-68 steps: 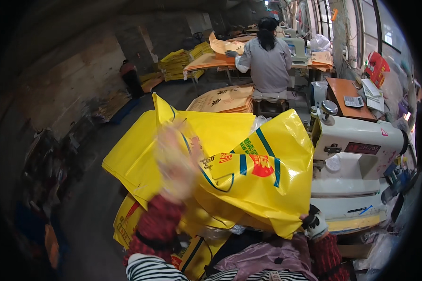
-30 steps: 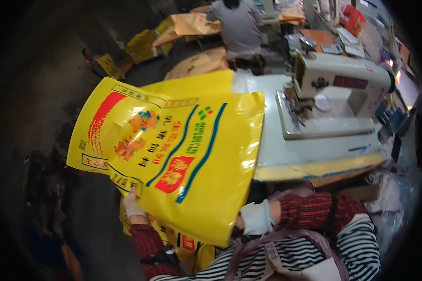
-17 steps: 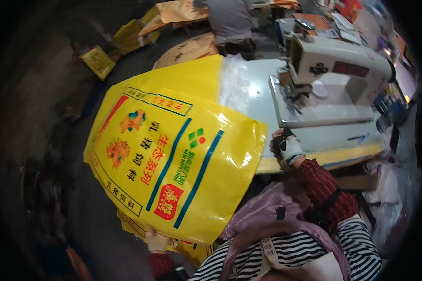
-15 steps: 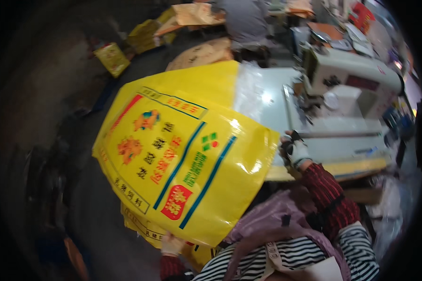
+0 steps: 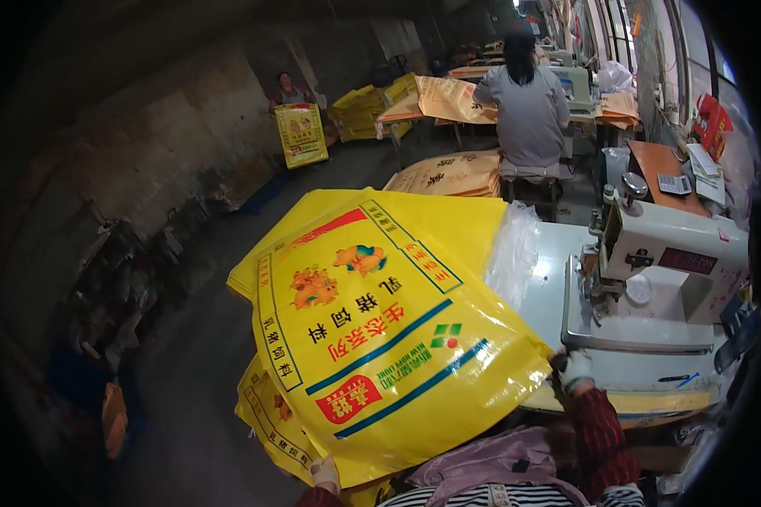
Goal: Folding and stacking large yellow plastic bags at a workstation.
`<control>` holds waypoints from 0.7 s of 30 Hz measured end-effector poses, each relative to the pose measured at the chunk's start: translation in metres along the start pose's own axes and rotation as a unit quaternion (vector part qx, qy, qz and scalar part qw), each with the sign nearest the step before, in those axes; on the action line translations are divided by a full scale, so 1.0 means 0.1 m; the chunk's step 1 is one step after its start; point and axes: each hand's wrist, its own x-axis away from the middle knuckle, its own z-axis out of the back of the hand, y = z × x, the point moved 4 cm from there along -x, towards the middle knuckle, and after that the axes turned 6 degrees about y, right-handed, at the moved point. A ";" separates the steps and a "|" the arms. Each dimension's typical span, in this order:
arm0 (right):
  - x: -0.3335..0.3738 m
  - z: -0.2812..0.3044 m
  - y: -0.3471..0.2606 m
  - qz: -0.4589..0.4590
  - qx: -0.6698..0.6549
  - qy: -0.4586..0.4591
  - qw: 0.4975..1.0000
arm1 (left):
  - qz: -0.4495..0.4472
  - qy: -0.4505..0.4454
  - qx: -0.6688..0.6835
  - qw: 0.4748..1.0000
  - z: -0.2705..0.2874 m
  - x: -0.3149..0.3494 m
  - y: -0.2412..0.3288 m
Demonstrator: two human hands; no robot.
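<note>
A large yellow woven sack (image 5: 406, 338), printed with pictures and bands, lies spread across the left end of the sewing table. More yellow sack material shows beneath it at the back. My right hand (image 5: 575, 370), in a pale glove with dark fingertips, grips its near right corner. Down at the near left edge, my left hand (image 5: 325, 475) is closed on the sack's border, fingers partly hidden. Under that edge hangs another yellow sack (image 5: 272, 416). A white sewing machine (image 5: 664, 245) stands right of my right hand.
Crumpled clear plastic (image 5: 513, 253) lies between sack and machine. A blue pen (image 5: 689, 380) is near the table's front edge. Ahead, a person in grey (image 5: 528, 118) sits by tan sacks (image 5: 448, 175). Far left, another person holds a yellow sack (image 5: 301, 135). A calculator (image 5: 674, 184) lies behind the machine.
My view has tilted up, so the room's far end and the distant person show. Table, sack and hands sit lower in the picture. Both hands still hold the sack.
</note>
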 end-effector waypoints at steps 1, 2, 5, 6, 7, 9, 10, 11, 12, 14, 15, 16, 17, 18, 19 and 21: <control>0.05 0.16 -0.31 -0.110 -0.063 -0.065 0.990 | -0.003 0.012 -0.073 0.997 0.07 -0.02 -0.01; 0.16 0.45 -0.77 -0.217 -0.123 -0.129 0.960 | -0.001 0.019 -0.071 0.997 0.13 -0.09 -0.09; 0.30 0.65 -0.98 -0.269 -0.204 -0.147 0.930 | 0.013 0.040 -0.184 0.982 0.23 -0.32 -0.29; 0.34 0.67 -0.98 -0.310 -0.250 -0.150 0.905 | -0.135 -0.083 -0.395 0.905 0.16 -0.33 -0.27; 0.35 0.65 -0.93 -0.301 -0.219 -0.179 0.911 | -0.270 -0.193 -0.574 0.749 0.12 -0.17 -0.21; 0.32 0.70 -1.00 -0.286 -0.194 -0.189 0.919 | -0.439 -0.155 -0.462 0.755 0.39 0.41 0.17; 0.31 0.73 -1.06 -0.268 -0.168 -0.205 0.926 | -0.586 -0.107 -0.330 0.732 0.51 0.71 0.38; 0.30 0.69 -0.99 -0.232 -0.130 -0.223 0.938 | -0.588 -0.111 -0.327 0.731 0.40 0.63 0.26; 0.30 0.65 -0.93 -0.229 -0.132 -0.221 0.939 | -0.297 -0.210 -0.089 0.927 0.37 0.37 -0.05; 0.27 0.66 -0.92 -0.052 0.098 -0.211 0.971 | 0.048 -0.274 0.167 0.946 0.22 -0.01 -0.67; 0.30 0.73 -1.22 -0.153 0.044 -0.257 0.953 | 0.138 -0.215 0.097 0.962 0.29 -0.28 -1.00; 0.31 0.69 -1.14 -0.150 0.044 -0.254 0.955 | 0.223 -0.164 0.026 0.961 0.29 -0.45 -1.19; 0.33 0.65 -0.99 -0.062 0.154 -0.225 0.960 | 0.220 -0.170 0.027 0.960 0.20 -0.52 -1.20; 0.35 0.64 -1.01 0.029 0.258 -0.197 0.945 | 0.146 -0.159 -0.048 0.975 0.21 -0.60 -1.19; 0.38 0.67 -1.01 0.002 0.212 -0.211 0.954 | 0.071 -0.146 -0.123 0.979 0.21 -0.66 -1.19; 0.44 0.69 -1.03 0.033 0.207 -0.195 0.958 | -0.081 -0.115 -0.269 0.953 0.23 -0.72 -1.18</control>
